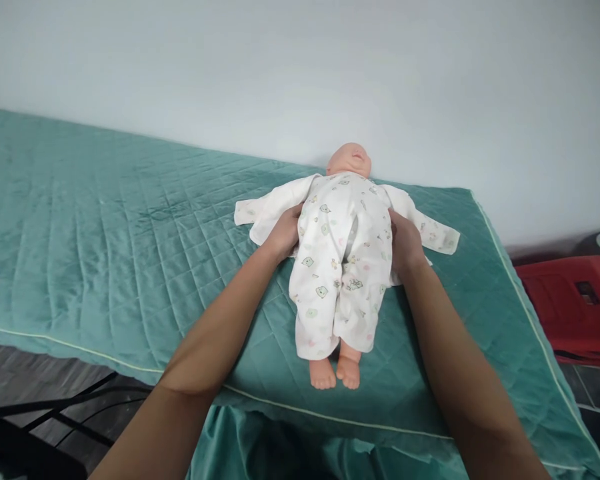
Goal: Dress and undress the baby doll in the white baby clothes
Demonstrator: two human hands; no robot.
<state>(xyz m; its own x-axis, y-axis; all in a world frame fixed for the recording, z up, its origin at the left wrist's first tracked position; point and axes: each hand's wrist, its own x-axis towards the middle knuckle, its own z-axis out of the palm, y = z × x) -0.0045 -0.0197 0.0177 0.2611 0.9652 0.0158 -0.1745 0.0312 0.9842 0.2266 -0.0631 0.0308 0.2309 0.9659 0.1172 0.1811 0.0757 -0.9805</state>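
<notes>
A baby doll (349, 160) lies on its back on a green quilted cover, its head towards the wall and its bare feet towards me. White printed baby trousers (315, 267) cover its legs and reach up close to its chin. A white baby jacket (280, 200) is under the trousers' upper part, with both sleeves spread out sideways. My left hand (286, 232) is closed at the left side of the trousers. At the opposite side my right hand (404, 239) grips the trousers too. Most fingertips of both hands are hidden behind the cloth.
The green quilted cover (105, 233) stretches far to the left, with the white wall (230, 73) behind it. A red case (573, 303) stands on the floor at the right. Black metal legs and a thin cable (100, 413) show at the lower left.
</notes>
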